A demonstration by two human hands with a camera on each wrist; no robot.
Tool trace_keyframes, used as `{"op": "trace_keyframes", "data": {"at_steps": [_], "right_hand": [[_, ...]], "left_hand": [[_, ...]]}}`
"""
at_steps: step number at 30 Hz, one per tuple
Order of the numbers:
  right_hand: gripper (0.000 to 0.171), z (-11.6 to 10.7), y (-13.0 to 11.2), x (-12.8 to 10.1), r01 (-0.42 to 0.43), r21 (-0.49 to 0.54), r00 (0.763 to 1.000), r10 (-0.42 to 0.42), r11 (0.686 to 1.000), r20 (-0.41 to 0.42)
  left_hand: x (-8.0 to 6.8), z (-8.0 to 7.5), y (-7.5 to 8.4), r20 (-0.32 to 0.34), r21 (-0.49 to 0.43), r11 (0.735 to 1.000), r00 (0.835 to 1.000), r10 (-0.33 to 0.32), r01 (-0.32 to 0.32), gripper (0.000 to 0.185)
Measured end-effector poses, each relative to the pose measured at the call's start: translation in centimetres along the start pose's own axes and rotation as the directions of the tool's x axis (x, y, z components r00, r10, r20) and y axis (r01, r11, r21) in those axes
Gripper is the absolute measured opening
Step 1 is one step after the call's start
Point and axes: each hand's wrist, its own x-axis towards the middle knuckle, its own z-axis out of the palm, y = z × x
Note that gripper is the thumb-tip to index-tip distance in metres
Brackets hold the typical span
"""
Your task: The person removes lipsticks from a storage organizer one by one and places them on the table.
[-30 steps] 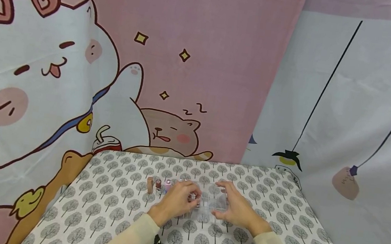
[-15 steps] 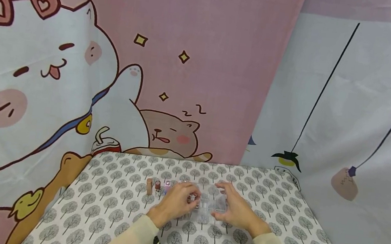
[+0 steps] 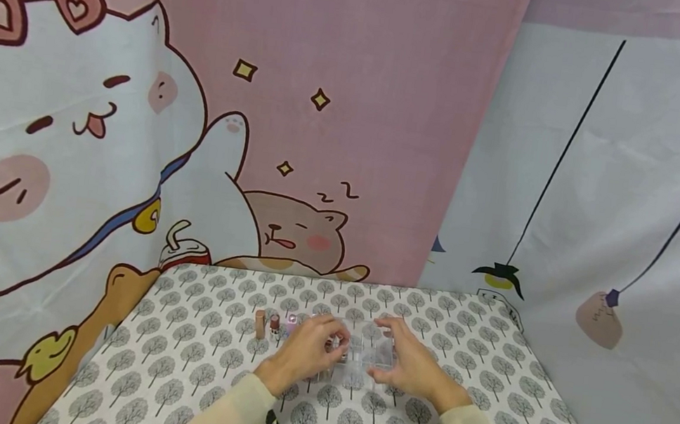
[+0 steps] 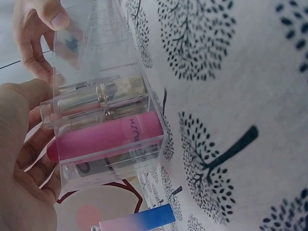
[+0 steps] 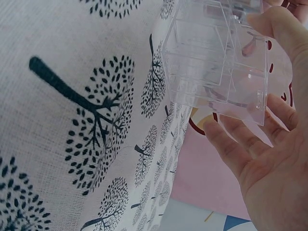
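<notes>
A clear plastic lipstick organizer stands on the table between both hands. My left hand grips its left part from above, with curved fingers behind and the thumb at the upper edge. Below that hand, a pink lip crayon and a gold lipstick with a clear cap stand in compartments. My right hand holds the organizer's right part, its thumb at the front upper edge and its fingers spread behind. The compartments on the right look bare. The left fingertips are partly hidden.
Left of the organizer stand a tan lipstick tube, a brown-red one and a purple-pink one. A pink and blue tube is close to the left hand. Tree-print cloth covers the table; a cartoon curtain hangs behind.
The head view has shifted slightly. Both hands and the organizer show no clear movement.
</notes>
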Motion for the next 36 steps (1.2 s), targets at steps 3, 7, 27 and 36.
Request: {"op": "trace_keyframes", "data": {"at_steps": [3,7,27,36], "right_hand": [[0.110,0.0,0.0,-0.1,0.000,0.014,1.000,0.000,1.000,0.000],[0.109,0.0,-0.1,-0.1,0.002,0.015,1.000,-0.002,1.000,0.000],[0.107,0.1,0.1,0.0,0.035,-0.003,0.999,-0.035,0.999,-0.007],[0.107,0.0,-0.2,-0.1,0.025,0.002,1.000,-0.025,1.000,-0.005]], "left_hand": [[0.0,-0.1,0.1,-0.001,-0.011,1.000,1.000,0.000,0.000,0.012],[-0.1,-0.1,0.1,-0.009,-0.016,1.000,1.000,0.003,-0.003,0.013],[0.0,-0.7,0.2,-0.060,-0.018,1.000,0.998,-0.004,0.002,0.018],[0.1,-1.1,0.2,-0.085,-0.043,0.999,0.996,0.012,-0.015,0.020]]}}
